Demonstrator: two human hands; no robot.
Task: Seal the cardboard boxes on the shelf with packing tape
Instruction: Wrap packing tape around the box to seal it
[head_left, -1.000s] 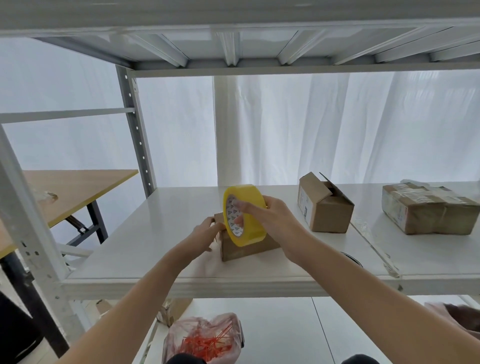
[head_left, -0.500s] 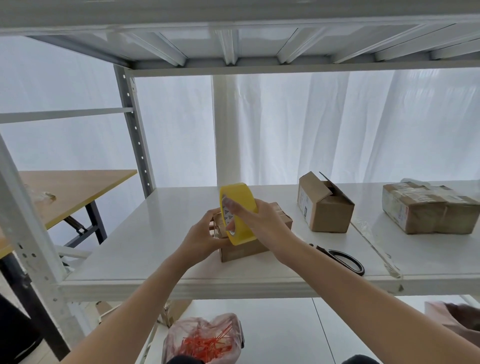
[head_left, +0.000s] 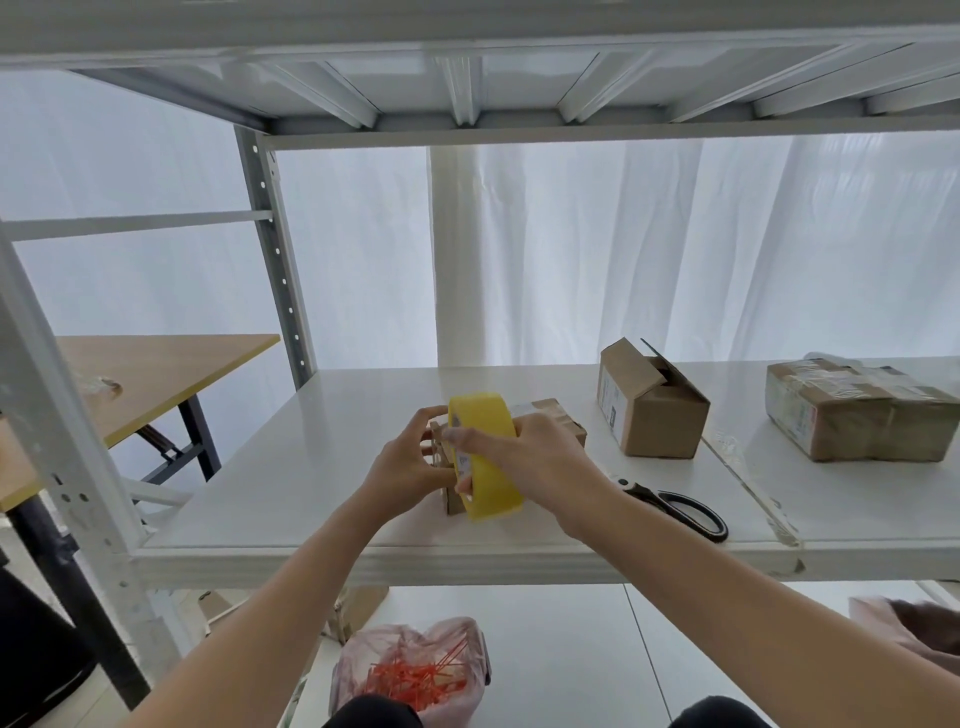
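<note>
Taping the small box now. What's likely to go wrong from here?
1. The small box sits near the front of the shelf, steadied only by the left grip; pulling the tape roll in the right grip might drag or tip it.
2. The scissors lie beside the right forearm, which could knock them.
3. Both grips are busy, so cutting likely means letting go.

3 boxes are sitting on the shelf (head_left: 311, 467): the front box (head_left: 563, 430) left of the scissors (head_left: 655, 496), the middle box (head_left: 654, 415) behind them, the end box (head_left: 857, 421) farthest right.
</note>
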